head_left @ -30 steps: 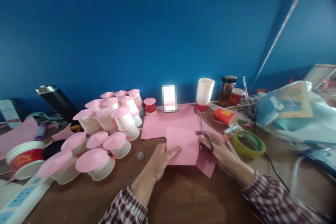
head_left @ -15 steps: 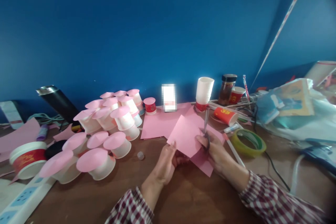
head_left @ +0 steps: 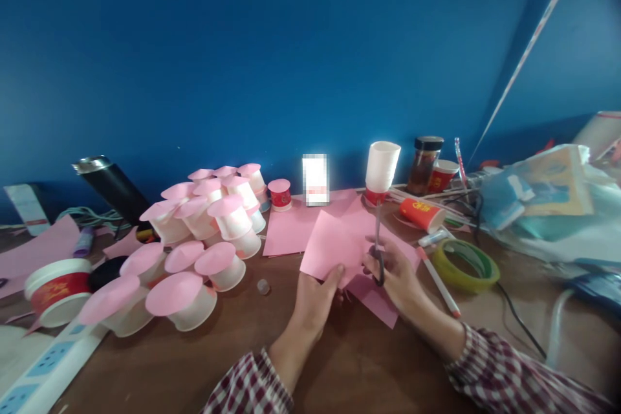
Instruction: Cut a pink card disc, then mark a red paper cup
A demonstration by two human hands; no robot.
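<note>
Pink paper sheet pinched at its lower edge by left hand, low centre of frame.
Just right of it, right hand closed through scissors, blades pointing up beside the sheet. Farther back: more pink paper on brown table, pink-topped cups left, white cup stack, green tape roll right.
</note>
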